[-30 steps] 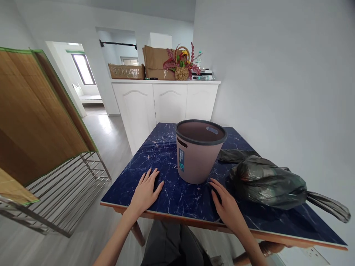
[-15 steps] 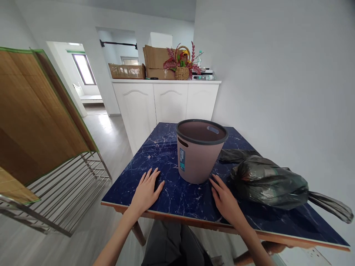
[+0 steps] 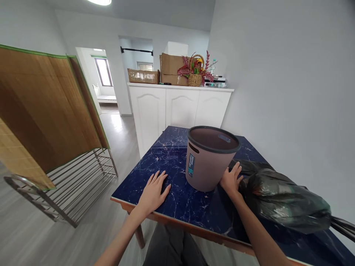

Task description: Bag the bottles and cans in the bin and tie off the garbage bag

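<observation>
My left hand [image 3: 153, 193] lies flat on the dark blue marbled table [image 3: 172, 155], fingers spread and holding nothing. To its right stands a pinkish-brown trash can [image 3: 207, 170], upright, with a dark rim, a handle slot and a blue label. Beside the can's right side is my right hand [image 3: 232, 180], fingers apart, in the gap between the can and a knotted black plastic bag [image 3: 291, 203]. Whether this hand touches the can or the bag I cannot tell. The bag lies on its side, looking full, its contents hidden.
A metal rack [image 3: 80, 184] draped with a brown bamboo mat [image 3: 41, 111] stands on the floor to the left. Behind the table is a white cabinet [image 3: 180, 105] bearing cardboard boxes [image 3: 144, 76] and a flower basket [image 3: 195, 79]. A wall [image 3: 291, 92] borders the right side.
My right hand has moved forward along the can's right side, its fingers spreading near the bag. My left hand stays flat on the table. The whole view has shifted to the left.
</observation>
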{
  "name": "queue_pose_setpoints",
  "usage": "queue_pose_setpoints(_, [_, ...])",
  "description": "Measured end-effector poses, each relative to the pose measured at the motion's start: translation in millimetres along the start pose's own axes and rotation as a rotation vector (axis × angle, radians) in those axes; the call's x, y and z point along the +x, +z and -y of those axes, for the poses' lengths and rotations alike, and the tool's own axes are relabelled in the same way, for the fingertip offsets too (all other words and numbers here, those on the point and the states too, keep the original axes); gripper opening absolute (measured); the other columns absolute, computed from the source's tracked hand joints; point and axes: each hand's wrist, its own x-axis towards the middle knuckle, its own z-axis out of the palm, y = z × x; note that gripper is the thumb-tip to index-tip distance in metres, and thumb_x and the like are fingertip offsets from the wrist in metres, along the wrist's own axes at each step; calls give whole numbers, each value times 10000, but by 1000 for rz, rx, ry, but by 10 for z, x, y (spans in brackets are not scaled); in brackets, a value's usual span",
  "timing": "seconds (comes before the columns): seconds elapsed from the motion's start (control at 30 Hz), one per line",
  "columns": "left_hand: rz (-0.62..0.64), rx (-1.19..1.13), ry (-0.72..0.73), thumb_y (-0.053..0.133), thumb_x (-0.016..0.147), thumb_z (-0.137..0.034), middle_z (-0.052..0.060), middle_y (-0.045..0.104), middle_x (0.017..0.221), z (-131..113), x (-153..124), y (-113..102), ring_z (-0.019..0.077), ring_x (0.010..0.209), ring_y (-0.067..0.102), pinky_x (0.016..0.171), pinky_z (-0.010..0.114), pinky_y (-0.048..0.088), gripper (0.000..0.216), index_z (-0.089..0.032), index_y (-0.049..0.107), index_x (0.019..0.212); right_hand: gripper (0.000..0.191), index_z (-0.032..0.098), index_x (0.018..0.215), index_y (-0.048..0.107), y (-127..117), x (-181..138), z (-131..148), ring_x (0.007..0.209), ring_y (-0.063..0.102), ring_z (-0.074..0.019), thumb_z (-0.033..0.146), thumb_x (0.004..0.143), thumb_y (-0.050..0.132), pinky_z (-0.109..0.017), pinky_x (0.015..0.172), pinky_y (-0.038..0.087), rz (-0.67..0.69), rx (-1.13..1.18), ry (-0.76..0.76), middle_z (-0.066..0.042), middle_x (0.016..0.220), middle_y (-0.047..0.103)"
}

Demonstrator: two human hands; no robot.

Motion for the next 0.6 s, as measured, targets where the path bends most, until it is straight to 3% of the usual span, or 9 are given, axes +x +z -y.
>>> queue_pose_setpoints(0.17, [-21,4,5,468,1089,-512,86,510,1651,32,-25,49,319,1588,375,1306,573,310,514,-251,532,1528,572,13,1446,623,43,160,15,1561,266,-539,270,991,390,-856,1107,234,-6,-39,87,-393,1642,326])
queue_pose_setpoints(0.3, [-3,4,-11,466,1090,-514,97,495,1659,26,-30,36,324,1595,357,1310,577,298,531,-223,534,1530,591,43,1516,562,-1,92,68,1542,328,-484,269,1015,345,-825,1150,186,56,-42,26,-359,1582,446])
queue_pose_setpoints(0.47, [29,-1,-29,452,1096,-510,107,484,1665,-13,-31,-11,336,1603,336,1316,575,284,551,-185,535,1533,588,104,1568,509,-176,-462,13,1580,326,-355,284,1049,299,-663,1271,148,174,-37,-173,-242,1640,458])
queue_pose_setpoints(0.6, [19,-8,-18,461,1095,-501,109,487,1662,-12,-23,-22,337,1597,350,1317,570,281,534,-189,548,1520,657,77,1565,525,-424,-1066,-136,1583,363,-335,401,1073,234,-571,1310,216,257,12,-292,-176,1714,379])
